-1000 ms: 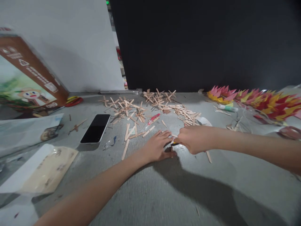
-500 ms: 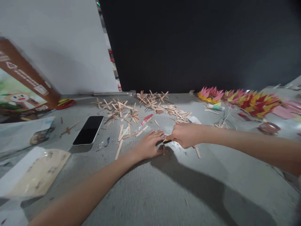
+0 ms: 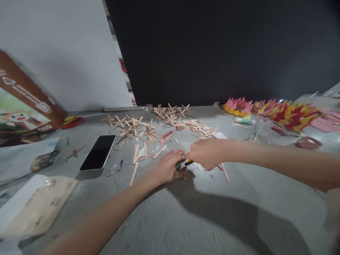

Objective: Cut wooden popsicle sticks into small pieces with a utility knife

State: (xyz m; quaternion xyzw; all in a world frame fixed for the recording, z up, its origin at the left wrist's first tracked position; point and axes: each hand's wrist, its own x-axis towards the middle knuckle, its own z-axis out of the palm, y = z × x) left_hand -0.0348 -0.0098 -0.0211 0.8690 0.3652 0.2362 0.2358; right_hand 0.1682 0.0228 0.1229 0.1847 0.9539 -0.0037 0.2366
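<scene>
My left hand (image 3: 168, 167) rests low on the grey table, thumb and fingers curved around a short wooden craft stick (image 3: 185, 171) and pressing it down. Closed in a fist, my right hand (image 3: 205, 154) meets the left fingertips and grips a yellow and black tool (image 3: 188, 162), apparently a utility knife; most of it is hidden by the fingers. Under and beside the right hand lie a shiny clear patch and a loose craft stick (image 3: 225, 172). Beyond the hands are crossed craft sticks (image 3: 132, 124) and a pile of loose ones (image 3: 200, 127).
A phone (image 3: 98, 153) lies left of my hands, near a plastic packet (image 3: 39, 207) and a brown box (image 3: 29, 95). To the right are folded paper flowers (image 3: 289, 115), a glue stick (image 3: 244, 121) and a tape roll (image 3: 308, 142). A black panel (image 3: 212, 49) stands behind.
The view has shifted slightly. My right hand has moved a little left, closer over the left fingertips. Both hands keep their grips.
</scene>
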